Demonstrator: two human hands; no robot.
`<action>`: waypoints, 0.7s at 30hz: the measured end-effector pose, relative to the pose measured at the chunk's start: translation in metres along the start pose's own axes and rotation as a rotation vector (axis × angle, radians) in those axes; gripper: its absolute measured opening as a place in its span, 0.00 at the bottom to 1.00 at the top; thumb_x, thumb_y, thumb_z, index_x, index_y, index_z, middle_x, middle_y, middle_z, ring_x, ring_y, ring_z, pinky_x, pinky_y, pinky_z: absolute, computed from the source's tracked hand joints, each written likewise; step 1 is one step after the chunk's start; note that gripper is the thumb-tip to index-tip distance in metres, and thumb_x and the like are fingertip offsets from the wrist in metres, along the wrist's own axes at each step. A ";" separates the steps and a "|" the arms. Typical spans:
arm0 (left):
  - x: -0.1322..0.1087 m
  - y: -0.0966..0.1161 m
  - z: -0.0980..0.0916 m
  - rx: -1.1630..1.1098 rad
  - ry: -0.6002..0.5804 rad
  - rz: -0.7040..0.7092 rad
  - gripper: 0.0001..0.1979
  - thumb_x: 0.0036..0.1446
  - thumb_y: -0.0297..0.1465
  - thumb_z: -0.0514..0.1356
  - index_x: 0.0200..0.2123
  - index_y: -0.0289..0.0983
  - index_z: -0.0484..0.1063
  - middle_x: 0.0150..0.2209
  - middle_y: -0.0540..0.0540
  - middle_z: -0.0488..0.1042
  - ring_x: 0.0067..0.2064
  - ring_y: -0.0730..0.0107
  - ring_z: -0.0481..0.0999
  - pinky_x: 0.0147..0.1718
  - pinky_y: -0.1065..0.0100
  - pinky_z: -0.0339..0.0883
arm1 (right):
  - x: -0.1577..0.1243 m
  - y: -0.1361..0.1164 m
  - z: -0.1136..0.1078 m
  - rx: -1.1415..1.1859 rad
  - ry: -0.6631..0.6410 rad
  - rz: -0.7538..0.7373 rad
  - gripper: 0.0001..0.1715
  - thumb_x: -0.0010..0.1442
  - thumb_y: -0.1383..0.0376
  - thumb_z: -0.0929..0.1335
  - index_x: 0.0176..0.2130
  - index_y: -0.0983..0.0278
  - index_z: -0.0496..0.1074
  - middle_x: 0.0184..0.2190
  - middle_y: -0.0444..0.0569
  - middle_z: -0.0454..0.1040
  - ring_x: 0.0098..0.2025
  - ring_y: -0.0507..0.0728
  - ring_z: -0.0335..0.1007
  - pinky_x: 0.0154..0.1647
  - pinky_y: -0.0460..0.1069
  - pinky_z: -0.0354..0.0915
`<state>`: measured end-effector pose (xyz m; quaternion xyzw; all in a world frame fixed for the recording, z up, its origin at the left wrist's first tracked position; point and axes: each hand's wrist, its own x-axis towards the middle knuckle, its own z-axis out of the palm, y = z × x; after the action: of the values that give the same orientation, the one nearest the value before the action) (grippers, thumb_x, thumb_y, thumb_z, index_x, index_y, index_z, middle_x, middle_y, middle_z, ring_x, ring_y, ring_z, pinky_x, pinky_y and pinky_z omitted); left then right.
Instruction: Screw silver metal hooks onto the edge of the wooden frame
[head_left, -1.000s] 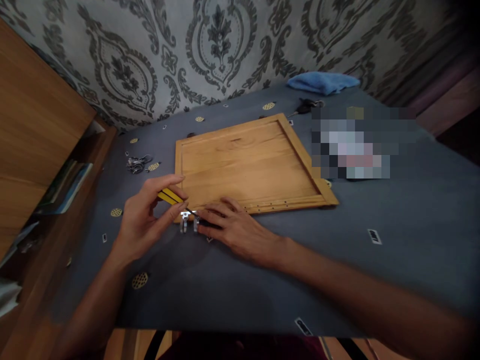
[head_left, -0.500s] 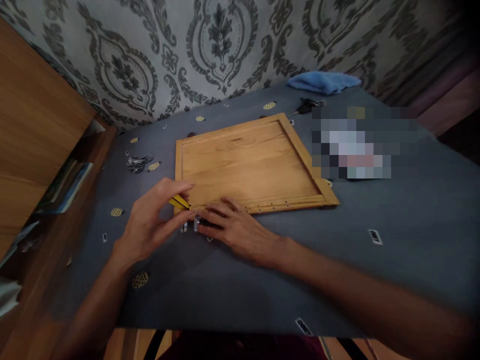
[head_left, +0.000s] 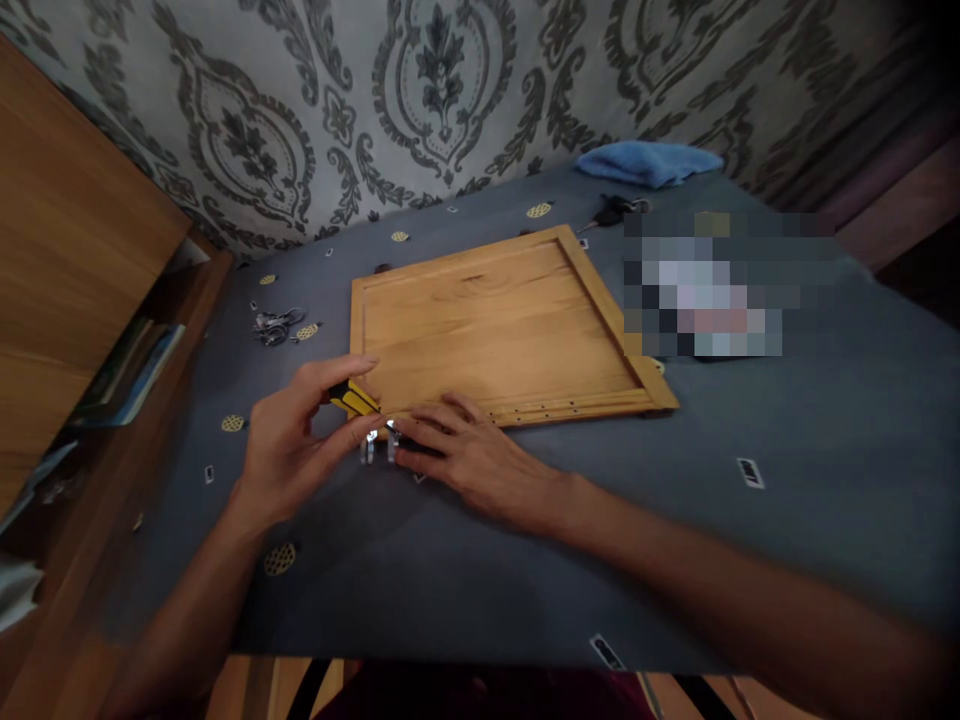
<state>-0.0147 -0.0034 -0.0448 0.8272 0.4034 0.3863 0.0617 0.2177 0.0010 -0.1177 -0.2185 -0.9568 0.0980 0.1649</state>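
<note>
A wooden panel [head_left: 495,320] with a raised frame lies flat on the grey table [head_left: 825,480]. At its near left corner sits a small metal hinge [head_left: 377,446]. My left hand [head_left: 300,445] grips a yellow-and-black screwdriver [head_left: 352,399] between thumb and fingers, its tip pointing at the hinge. My right hand [head_left: 469,455] lies with fingers pressed on the hinge and on the panel's near edge, holding them in place.
A bunch of metal parts [head_left: 274,326] lies left of the panel. A blue cloth [head_left: 645,162] and dark keys [head_left: 615,210] are at the far edge. A wooden shelf [head_left: 67,300] with books stands at the left. Patterned wallpaper is behind.
My left hand has turned the screwdriver handle a little and shifted slightly right toward the hinge. My right hand and the panel have stayed in place.
</note>
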 end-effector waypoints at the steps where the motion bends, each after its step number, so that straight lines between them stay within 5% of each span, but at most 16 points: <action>1: 0.001 0.000 -0.001 -0.003 -0.006 0.001 0.24 0.60 0.33 0.70 0.58 0.48 0.72 0.50 0.50 0.80 0.45 0.68 0.84 0.44 0.68 0.77 | 0.000 0.000 0.000 0.001 0.002 0.000 0.25 0.68 0.74 0.64 0.62 0.60 0.70 0.67 0.52 0.67 0.67 0.65 0.59 0.68 0.70 0.55; 11: 0.009 0.002 -0.012 -0.124 -0.166 0.016 0.20 0.64 0.29 0.66 0.58 0.46 0.73 0.44 0.49 0.82 0.44 0.67 0.83 0.45 0.67 0.77 | 0.001 0.000 0.001 -0.004 0.033 -0.013 0.23 0.69 0.73 0.65 0.60 0.61 0.71 0.66 0.53 0.69 0.66 0.65 0.60 0.66 0.68 0.57; 21: 0.016 0.012 -0.011 -0.308 0.031 -0.073 0.24 0.59 0.25 0.70 0.57 0.47 0.75 0.41 0.50 0.79 0.41 0.69 0.83 0.40 0.68 0.79 | 0.000 -0.001 -0.002 0.012 0.015 -0.003 0.25 0.68 0.74 0.65 0.61 0.61 0.70 0.67 0.52 0.68 0.67 0.64 0.60 0.67 0.69 0.56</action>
<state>-0.0093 -0.0024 -0.0230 0.7866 0.3701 0.4540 0.1956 0.2181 0.0007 -0.1160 -0.2167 -0.9552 0.1020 0.1738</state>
